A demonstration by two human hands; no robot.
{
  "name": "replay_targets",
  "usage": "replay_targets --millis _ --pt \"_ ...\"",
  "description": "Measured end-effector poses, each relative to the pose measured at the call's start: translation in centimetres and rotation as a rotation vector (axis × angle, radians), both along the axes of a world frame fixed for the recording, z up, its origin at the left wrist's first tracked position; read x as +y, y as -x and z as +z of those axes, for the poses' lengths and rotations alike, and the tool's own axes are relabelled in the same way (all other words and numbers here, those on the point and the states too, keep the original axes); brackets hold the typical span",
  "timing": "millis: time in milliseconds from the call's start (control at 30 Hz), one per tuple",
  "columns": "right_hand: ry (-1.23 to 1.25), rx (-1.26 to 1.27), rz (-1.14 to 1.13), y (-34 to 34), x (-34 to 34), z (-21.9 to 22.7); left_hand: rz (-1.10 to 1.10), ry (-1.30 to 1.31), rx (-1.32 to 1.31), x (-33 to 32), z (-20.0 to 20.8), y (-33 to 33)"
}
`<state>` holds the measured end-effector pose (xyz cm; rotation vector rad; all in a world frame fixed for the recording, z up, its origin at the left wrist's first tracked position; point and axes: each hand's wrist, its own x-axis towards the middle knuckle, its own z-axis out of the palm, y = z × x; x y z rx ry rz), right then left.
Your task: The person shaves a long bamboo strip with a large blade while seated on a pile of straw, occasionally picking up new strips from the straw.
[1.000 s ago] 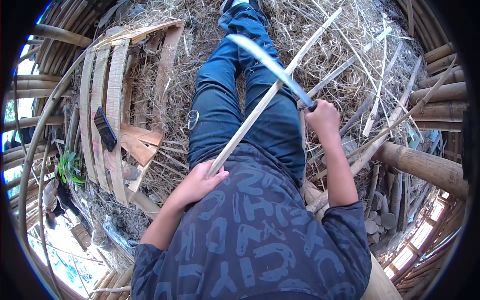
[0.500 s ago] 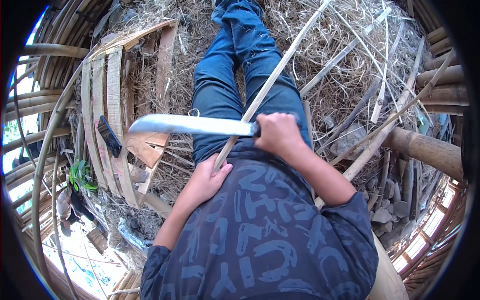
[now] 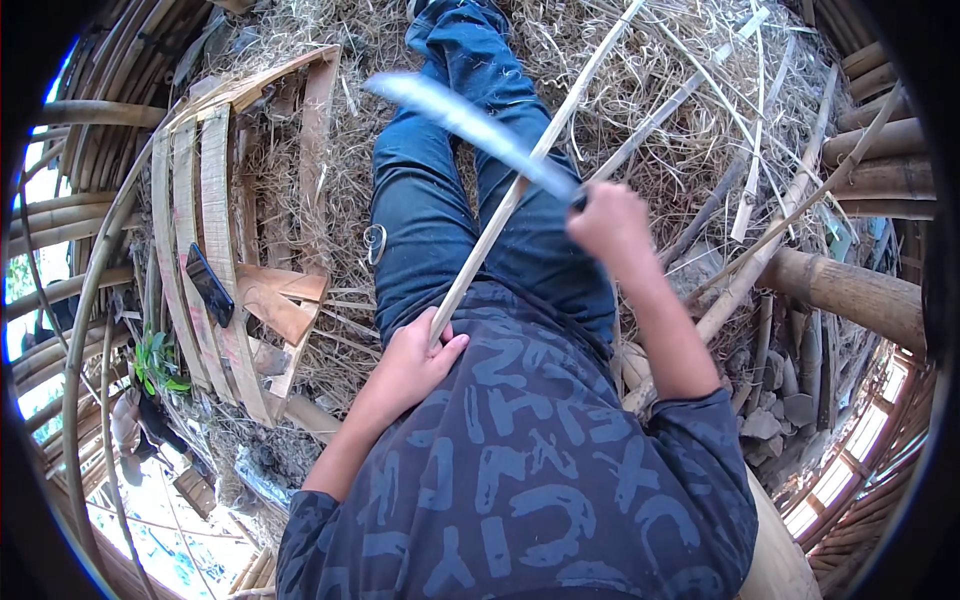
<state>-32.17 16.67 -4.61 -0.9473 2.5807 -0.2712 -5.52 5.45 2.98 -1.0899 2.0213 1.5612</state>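
Note:
My left hand (image 3: 420, 357) is closed round the near end of a long, pale split-bamboo strip (image 3: 488, 243) at my waist. From there the strip slants up across my thighs toward the far right. My right hand (image 3: 611, 226) grips the dark handle of a machete (image 3: 478, 132), over my right thigh. Its broad blade, a little blurred, points to the far left and crosses the strip about midway along. Whether the edge touches the strip I cannot tell. A thin curled shaving (image 3: 375, 244) hangs by my left thigh.
To the left a slatted wooden crate (image 3: 216, 170) lies with a dark phone (image 3: 210, 284) on it. Fine shavings (image 3: 690, 150) cover the ground. Loose strips (image 3: 690, 93), a thick bamboo pole (image 3: 845, 298) and stones (image 3: 765, 425) lie to the right. Bamboo walls curve round both sides.
My right hand has pushed the machete away from my body along the strip, and the blade has tilted toward the far left. My left hand keeps its hold on the strip's near end.

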Motion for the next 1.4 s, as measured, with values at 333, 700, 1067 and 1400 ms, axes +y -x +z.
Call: replay_targets --millis 333,700,1067,1400 --pt "-0.026 -0.067 0.262 -4.0 -2.9 0.7 0.044 0.066 -0.002 0.3 -0.6 -2.5" --pt "-0.044 0.031 -0.185 5.0 0.3 -2.0 -0.004 0.098 0.053 0.3 -0.4 -0.6" --pt "0.191 -0.166 0.406 -7.0 -2.4 0.9 0.022 0.23 0.068 0.7 -0.5 -1.0" --pt "0.038 0.013 0.162 -0.2 0.4 -2.7 0.008 0.188 0.0 0.7 -0.6 -0.8"
